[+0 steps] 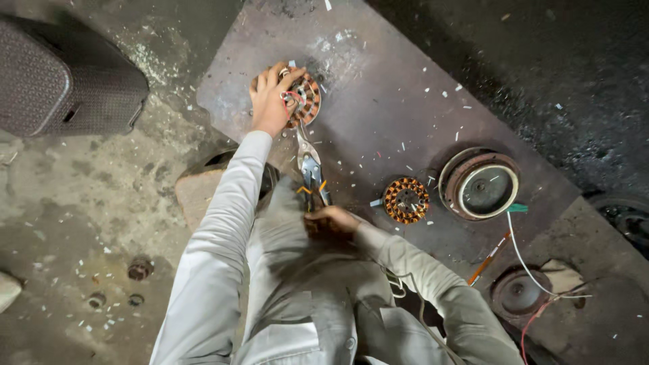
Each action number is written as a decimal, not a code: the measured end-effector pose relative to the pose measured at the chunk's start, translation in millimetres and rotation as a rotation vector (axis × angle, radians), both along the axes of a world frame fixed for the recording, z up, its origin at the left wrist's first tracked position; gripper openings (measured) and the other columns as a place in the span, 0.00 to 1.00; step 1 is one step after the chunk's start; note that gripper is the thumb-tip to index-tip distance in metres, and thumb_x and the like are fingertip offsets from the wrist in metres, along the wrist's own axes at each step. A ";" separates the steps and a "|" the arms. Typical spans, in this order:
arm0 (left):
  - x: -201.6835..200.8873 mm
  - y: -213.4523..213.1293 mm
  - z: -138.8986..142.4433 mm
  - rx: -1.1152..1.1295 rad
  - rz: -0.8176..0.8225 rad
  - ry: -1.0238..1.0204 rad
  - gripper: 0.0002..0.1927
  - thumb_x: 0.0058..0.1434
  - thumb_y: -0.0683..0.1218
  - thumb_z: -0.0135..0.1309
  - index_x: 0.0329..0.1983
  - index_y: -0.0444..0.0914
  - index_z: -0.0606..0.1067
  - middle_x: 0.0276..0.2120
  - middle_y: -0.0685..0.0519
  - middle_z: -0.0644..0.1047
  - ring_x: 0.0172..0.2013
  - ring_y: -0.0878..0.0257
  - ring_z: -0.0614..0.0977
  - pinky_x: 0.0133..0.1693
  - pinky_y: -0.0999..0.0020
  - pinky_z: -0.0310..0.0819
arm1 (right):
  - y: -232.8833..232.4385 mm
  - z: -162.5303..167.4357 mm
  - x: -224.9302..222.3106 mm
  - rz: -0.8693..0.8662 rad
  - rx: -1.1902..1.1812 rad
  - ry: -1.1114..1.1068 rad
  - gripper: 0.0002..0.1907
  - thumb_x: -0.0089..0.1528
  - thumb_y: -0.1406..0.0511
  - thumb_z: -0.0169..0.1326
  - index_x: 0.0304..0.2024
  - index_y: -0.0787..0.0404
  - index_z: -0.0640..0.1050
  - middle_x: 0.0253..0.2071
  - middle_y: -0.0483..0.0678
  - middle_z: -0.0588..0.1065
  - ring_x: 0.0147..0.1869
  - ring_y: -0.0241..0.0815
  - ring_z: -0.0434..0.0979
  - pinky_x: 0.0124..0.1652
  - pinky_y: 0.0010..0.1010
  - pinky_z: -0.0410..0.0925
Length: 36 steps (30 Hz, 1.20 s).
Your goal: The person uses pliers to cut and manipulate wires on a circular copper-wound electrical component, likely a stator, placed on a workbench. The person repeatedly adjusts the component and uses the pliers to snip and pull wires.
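Left hand point(269, 101) was closed over the left side of a copper-wound stator point(302, 99), fingers curled across its top rim, pinning it flat on the metal plate point(392, 88). Right hand point(331, 220) was wrapped shut around the handles of the snips point(311, 169); how far the blades stood open can't be told, since the tips were hidden at the stator.

Snips: long axis ran near-far, roughly along the plate's left edge, handles toward the person, blade tips pointing away into the near edge of the stator. Yellow-tipped handles sat just above the right hand.

Held stator lay near the plate's far-left corner, axis vertical, windings facing up, with thin red wire looped at its top.

Further out: a second wound stator point(406, 200) lay flat near the plate's near edge, well apart from the first. Just beside it to the right sat a round motor housing point(480, 184), open side up. A white wire point(524, 260) ran from beside the housing toward the near-right, next to an orange-handled tool point(488, 259). White scraps of insulation were scattered across the plate. A dark perforated case point(64, 78) sat on the floor, off the plate's left side.
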<state>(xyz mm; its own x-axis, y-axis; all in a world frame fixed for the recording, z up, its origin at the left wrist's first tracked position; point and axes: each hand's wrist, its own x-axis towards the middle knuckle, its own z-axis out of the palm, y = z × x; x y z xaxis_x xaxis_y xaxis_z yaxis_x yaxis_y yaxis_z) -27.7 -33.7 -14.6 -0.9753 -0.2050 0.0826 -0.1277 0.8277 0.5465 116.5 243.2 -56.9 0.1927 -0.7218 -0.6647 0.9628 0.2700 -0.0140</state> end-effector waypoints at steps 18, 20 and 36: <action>6.9 -3.7 -14.7 0.008 -0.043 -0.048 0.38 0.51 0.42 0.64 0.67 0.57 0.73 0.66 0.51 0.67 0.64 0.48 0.66 0.63 0.42 0.52 | -15.9 -3.4 22.0 -0.355 -0.401 0.067 0.06 0.67 0.64 0.52 0.39 0.60 0.71 0.28 0.44 0.65 0.33 0.39 0.66 0.39 0.33 0.64; 9.1 -3.3 -15.8 0.008 -0.043 -0.032 0.36 0.54 0.42 0.64 0.68 0.57 0.73 0.67 0.52 0.68 0.66 0.49 0.67 0.65 0.43 0.53 | -27.3 -8.4 47.2 -0.494 -0.439 -0.089 0.04 0.66 0.67 0.52 0.43 0.60 0.72 0.25 0.41 0.63 0.28 0.34 0.63 0.31 0.29 0.61; 6.1 -3.6 -17.1 0.009 -0.039 -0.014 0.34 0.55 0.46 0.63 0.67 0.59 0.73 0.66 0.54 0.68 0.65 0.51 0.67 0.65 0.45 0.55 | -20.1 -12.0 37.2 -0.302 -0.060 0.555 0.13 0.57 0.72 0.57 0.45 0.68 0.76 0.39 0.52 0.79 0.43 0.43 0.80 0.47 0.34 0.72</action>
<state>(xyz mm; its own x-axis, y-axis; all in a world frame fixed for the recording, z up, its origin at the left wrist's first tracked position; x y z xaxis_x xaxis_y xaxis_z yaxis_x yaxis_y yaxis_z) -21.6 -37.3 -31.7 -0.9836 -0.1675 0.0669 -0.1033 0.8272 0.5524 153.7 223.0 -68.9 -0.3868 -0.7294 -0.5642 0.8414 -0.0288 -0.5397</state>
